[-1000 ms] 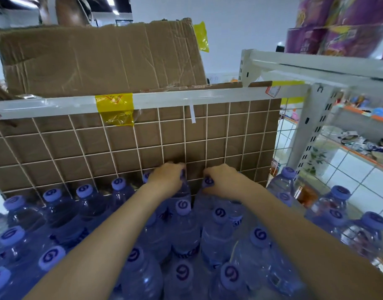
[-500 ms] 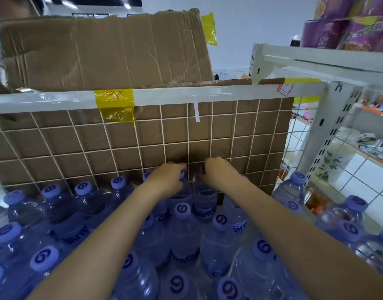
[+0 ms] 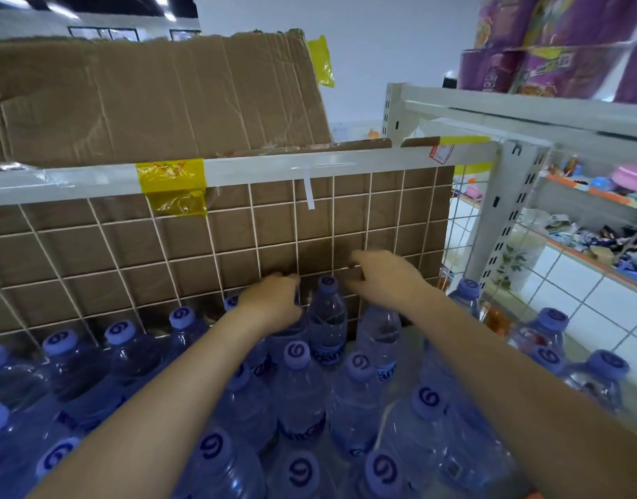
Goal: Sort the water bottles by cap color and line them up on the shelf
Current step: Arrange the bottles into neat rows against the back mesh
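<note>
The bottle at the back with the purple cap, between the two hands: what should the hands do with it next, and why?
Probably the right hand should come down and nudge that bottle back against the wire grid. The hand hovers above it holding nothing, the left hand grips the bottle beside it, and the back row stops here.

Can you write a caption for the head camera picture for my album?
Two hands reach the back row of purple-capped water bottles by the wire grid.

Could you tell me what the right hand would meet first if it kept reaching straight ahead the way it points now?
Probably the white wire grid backed by cardboard; the right hand looks already close to it, though depth is unclear.
</note>
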Demonstrator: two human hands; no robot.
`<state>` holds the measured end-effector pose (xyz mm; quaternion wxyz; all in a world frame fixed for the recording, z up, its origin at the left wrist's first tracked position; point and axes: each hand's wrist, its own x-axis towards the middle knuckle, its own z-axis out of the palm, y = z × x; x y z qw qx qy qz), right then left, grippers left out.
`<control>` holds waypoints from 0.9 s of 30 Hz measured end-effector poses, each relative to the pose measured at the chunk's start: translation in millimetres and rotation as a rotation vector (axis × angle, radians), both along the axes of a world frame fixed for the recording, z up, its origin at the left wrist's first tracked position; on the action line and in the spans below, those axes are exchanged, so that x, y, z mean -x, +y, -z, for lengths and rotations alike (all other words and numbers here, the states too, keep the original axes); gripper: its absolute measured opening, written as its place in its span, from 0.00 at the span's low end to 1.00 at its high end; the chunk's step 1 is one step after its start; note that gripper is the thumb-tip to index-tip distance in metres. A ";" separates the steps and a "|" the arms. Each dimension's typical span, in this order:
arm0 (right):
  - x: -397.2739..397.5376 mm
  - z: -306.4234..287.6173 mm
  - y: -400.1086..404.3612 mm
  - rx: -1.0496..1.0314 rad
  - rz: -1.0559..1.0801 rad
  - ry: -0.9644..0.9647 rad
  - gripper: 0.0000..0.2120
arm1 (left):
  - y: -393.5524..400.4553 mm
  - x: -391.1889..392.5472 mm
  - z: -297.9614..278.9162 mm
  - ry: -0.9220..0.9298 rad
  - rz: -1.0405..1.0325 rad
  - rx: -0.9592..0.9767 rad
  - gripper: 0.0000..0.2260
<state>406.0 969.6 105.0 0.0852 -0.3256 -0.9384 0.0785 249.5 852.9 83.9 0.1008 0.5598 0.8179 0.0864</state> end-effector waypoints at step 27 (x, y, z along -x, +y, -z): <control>3.2 15.9 50.3 0.148 -0.027 -0.168 0.13 | 50.6 -41.3 1.9 0.030 -0.014 -0.058 0.09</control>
